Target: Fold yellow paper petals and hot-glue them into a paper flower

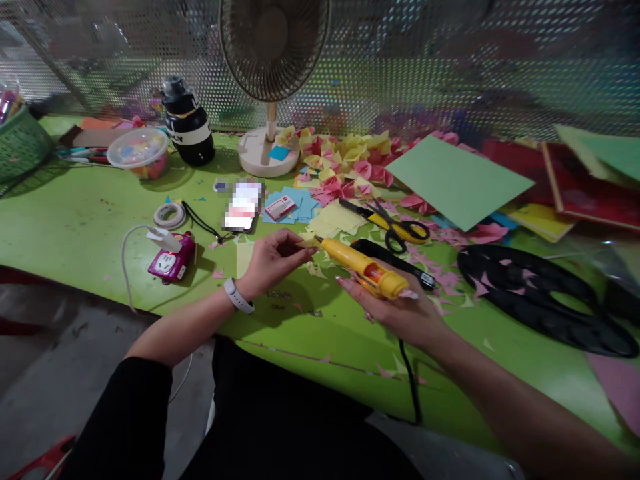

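Observation:
My right hand (395, 310) is wrapped round a yellow hot glue gun (363, 267), its nozzle pointing left. A black cord hangs below it. My left hand (275, 260), with a white band on the wrist, pinches a small yellow piece of paper (307, 242) right at the nozzle; whether the tip touches the paper I cannot tell. Behind my hands lie yellow paper squares (340, 221), blue paper squares (303, 204) and a small red-and-white box (281, 208). Yellow-and-black scissors (400, 230) and a utility knife (353, 209) lie beyond the glue gun.
Folded pink and yellow paper pieces (360, 157) are heaped beside a fan (273, 60). A black bottle (190, 127), lit phone (243, 205), tape roll (169, 215) and purple power socket (173, 259) stand leftward. Rightward are green paper (460, 180) and a black oval tray (530, 313).

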A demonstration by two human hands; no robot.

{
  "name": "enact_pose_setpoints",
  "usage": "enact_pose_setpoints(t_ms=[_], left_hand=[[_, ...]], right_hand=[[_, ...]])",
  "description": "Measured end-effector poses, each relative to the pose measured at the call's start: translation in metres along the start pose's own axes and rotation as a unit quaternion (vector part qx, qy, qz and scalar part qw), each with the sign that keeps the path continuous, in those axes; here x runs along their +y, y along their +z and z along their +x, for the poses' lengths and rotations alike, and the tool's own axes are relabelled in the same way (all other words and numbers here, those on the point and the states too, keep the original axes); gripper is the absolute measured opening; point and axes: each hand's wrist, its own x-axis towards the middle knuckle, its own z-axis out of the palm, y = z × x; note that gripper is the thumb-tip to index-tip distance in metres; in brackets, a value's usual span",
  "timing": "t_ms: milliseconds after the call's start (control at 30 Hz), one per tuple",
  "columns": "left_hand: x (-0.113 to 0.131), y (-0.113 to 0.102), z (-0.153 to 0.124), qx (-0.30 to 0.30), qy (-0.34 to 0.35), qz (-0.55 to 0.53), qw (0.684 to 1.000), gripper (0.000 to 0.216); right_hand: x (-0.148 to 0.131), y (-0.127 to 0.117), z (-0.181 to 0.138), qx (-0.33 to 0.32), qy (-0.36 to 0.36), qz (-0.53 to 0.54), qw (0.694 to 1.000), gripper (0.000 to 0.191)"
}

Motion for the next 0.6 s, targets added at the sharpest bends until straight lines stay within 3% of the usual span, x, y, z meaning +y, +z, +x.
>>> enact_pose_setpoints(t_ms=[600], left_hand=[[0.0023,-0.0012,0.0006,-0.006,0.000,-0.008,1.000,0.038]], right_hand=[[0.0023,0.0005,0.0012,-0.006,-0.030,-0.036,0.999,0.027]])
